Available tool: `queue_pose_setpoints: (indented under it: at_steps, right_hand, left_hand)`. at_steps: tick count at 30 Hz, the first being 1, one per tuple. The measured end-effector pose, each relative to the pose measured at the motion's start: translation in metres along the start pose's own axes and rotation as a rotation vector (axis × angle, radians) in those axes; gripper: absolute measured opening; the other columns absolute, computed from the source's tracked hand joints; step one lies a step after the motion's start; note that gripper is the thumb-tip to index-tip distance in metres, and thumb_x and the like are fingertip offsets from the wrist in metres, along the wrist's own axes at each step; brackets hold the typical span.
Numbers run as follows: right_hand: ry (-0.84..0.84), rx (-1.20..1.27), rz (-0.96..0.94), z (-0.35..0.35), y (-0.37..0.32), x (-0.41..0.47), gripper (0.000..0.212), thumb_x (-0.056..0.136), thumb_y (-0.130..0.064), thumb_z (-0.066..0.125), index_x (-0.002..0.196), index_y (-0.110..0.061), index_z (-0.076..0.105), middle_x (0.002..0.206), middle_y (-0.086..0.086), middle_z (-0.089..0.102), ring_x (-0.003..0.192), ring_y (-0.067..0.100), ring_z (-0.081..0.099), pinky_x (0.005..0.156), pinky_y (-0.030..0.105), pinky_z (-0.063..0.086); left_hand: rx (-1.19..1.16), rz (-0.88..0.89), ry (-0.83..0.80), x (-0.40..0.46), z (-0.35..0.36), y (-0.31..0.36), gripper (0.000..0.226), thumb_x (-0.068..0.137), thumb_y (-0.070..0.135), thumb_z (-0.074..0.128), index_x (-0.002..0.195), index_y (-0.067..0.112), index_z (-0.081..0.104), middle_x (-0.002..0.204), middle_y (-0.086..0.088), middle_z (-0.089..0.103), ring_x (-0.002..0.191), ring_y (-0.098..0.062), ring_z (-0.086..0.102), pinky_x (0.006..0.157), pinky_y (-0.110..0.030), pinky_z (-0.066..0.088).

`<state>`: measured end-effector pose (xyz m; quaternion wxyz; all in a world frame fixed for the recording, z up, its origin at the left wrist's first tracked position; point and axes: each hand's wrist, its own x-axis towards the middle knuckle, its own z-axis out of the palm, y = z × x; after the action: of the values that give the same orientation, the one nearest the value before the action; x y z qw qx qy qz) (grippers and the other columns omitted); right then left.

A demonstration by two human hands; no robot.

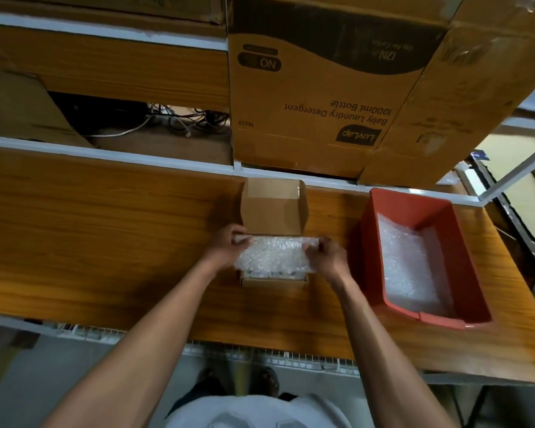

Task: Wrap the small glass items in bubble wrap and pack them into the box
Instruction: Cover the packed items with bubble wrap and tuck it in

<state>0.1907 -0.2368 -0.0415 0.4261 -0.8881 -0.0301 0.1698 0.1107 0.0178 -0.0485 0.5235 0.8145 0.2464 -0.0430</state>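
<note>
A small open cardboard box (274, 284) sits on the wooden table, its lid (272, 208) standing up at the far side. A sheet of bubble wrap (274, 254) is stretched across the box's opening. My left hand (229, 245) grips the sheet's far left corner and my right hand (328, 253) grips its right end. Under the sheet, pale wrapped contents show dimly inside the box; no glass item can be made out.
A red plastic bin (464, 251) with more bubble wrap (408, 261) stands to the right of the box. Large cardboard cartons (322, 88) are stacked on the shelf behind. A white frame rail (112, 154) runs along the table's back. Cables (179, 118) lie on the shelf.
</note>
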Motion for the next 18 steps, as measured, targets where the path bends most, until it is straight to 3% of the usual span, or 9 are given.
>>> queue_pose_setpoints:
  at_steps: [4,6,8,10,13,15,16,18]
  right_hand:
    - [0.073,-0.097,-0.104,0.014,0.016,0.006,0.018,0.103,-0.025,0.064,0.091,-0.014,0.058,0.075,-0.006,0.062,0.070,0.016,0.061,0.062,0.028,0.046]
    - [0.085,-0.110,-0.168,0.017,0.021,0.009,0.011,0.101,-0.021,0.066,0.095,-0.019,0.057,0.077,-0.015,0.059,0.075,0.015,0.064,0.062,0.025,0.043]
    - [0.080,-0.168,-0.170,0.020,0.022,0.007,0.011,0.101,-0.019,0.066,0.109,-0.018,0.058,0.092,-0.006,0.066,0.086,0.021,0.069,0.066,0.030,0.051]
    - [0.172,-0.279,-0.249,0.024,0.018,-0.001,0.034,0.100,-0.015,0.064,0.131,-0.018,0.052,0.123,0.008,0.062,0.106,0.027,0.065,0.080,0.037,0.056]
    - [0.211,-0.342,-0.364,0.033,0.011,-0.013,0.044,0.100,-0.010,0.060,0.140,-0.022,0.047,0.140,0.005,0.049,0.119,0.025,0.056,0.093,0.033,0.052]
    - [0.103,-0.399,-0.339,0.047,0.011,-0.024,0.035,0.107,-0.029,0.053,0.141,-0.021,0.053,0.136,-0.001,0.054,0.118,0.022,0.057,0.098,0.034,0.052]
    - [0.048,-0.449,-0.339,0.052,0.011,-0.028,0.043,0.107,-0.048,0.048,0.142,-0.023,0.055,0.135,-0.004,0.057,0.121,0.020,0.058,0.103,0.039,0.051]
    - [-0.003,-0.344,-0.286,0.065,0.022,-0.029,0.082,0.090,-0.087,0.036,0.149,-0.031,0.050,0.145,-0.005,0.057,0.133,0.020,0.055,0.113,0.045,0.046]
  left_hand:
    - [0.088,-0.051,0.046,-0.006,0.009,-0.004,0.052,0.096,0.027,0.078,0.143,0.023,0.054,0.127,-0.005,0.059,0.098,-0.015,0.060,0.058,-0.021,0.046]
    - [0.112,-0.064,0.086,-0.006,0.013,-0.005,0.053,0.097,0.026,0.077,0.144,0.023,0.053,0.124,-0.005,0.061,0.088,-0.011,0.059,0.054,-0.019,0.044]
    - [0.148,-0.062,0.103,-0.007,0.016,-0.006,0.053,0.098,0.026,0.075,0.146,0.024,0.052,0.126,-0.005,0.063,0.094,-0.014,0.060,0.057,-0.019,0.042]
    - [0.183,-0.049,0.118,-0.008,0.017,-0.006,0.052,0.101,0.025,0.072,0.148,0.025,0.050,0.129,-0.005,0.062,0.102,-0.017,0.061,0.062,-0.021,0.042]
    - [0.210,-0.021,0.140,-0.010,0.021,-0.006,0.049,0.103,0.023,0.068,0.148,0.024,0.049,0.116,-0.001,0.065,0.091,-0.014,0.061,0.061,-0.023,0.045]
    - [0.237,0.007,0.153,-0.011,0.023,-0.005,0.047,0.103,0.020,0.067,0.147,0.023,0.050,0.100,0.002,0.064,0.082,-0.011,0.062,0.062,-0.028,0.050]
    - [0.259,0.018,0.157,-0.011,0.023,-0.004,0.047,0.103,0.020,0.068,0.146,0.023,0.050,0.097,0.003,0.063,0.081,-0.010,0.061,0.064,-0.030,0.052]
    - [0.308,0.045,0.160,-0.012,0.022,-0.004,0.048,0.102,0.020,0.068,0.146,0.023,0.050,0.101,0.002,0.063,0.084,-0.011,0.061,0.065,-0.031,0.052]
